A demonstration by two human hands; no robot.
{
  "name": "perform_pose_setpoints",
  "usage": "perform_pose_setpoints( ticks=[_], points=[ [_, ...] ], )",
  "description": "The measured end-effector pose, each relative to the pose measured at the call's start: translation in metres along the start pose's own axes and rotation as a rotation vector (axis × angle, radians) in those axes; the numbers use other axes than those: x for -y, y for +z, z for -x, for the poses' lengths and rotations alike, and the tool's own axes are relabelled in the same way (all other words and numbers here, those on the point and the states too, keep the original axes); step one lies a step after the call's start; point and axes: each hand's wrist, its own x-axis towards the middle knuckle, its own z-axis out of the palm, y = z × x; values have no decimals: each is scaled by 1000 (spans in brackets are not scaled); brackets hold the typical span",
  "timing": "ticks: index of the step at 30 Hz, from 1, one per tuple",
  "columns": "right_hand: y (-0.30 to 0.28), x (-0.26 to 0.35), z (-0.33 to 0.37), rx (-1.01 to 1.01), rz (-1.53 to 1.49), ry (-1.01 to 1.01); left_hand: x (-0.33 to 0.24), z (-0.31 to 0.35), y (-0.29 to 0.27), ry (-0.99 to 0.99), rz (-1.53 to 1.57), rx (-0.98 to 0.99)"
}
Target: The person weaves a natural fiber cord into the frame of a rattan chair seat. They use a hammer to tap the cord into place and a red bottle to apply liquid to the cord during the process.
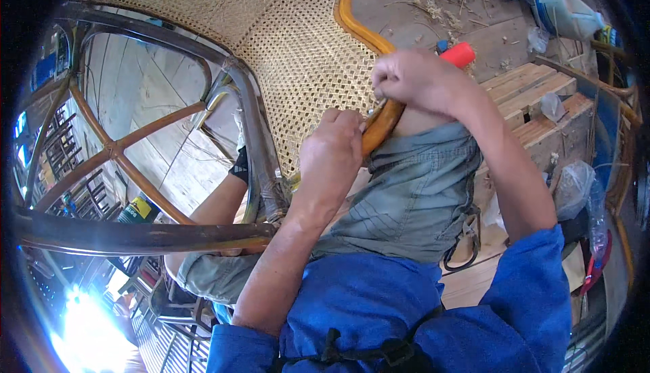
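A woven cane panel with an open lattice leans across my lap, edged by a curved, glossy orange-brown wooden frame. My left hand is closed over the panel's edge, its fingers bent against the frame. Just beyond it, my right hand is curled into a near fist, thumb and finger pressed together at the frame. Something small and shiny shows between the two hands, too small to name. Whatever either hand pinches is hidden by the fingers.
A dark brown curved chair frame stands at my left. Wooden blocks are stacked at right, near plastic bags. A red cylinder lies behind my right hand. Cane scraps and a white jug are farther off.
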Motion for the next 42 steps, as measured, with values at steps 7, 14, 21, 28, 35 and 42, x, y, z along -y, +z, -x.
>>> perform_pose_setpoints(
  ticks=[7,14,21,28,35,42],
  points=[
    [-8,-6,72,-910,-216,51,5,-2,2,93,-57,-12],
    [93,-12,233,-772,-123,706,9,3,5,82,-103,-51],
    [218,12,255,-637,-12,991,19,5,-3,64,-119,-10],
    [228,11,252,-1035,-251,684,21,70,-24,181,-147,-45],
    [73,95,204,-770,-332,515,24,80,-1,175,-191,53],
    [37,140,138,-161,-490,652,25,68,7,119,-230,50]
  ],
)
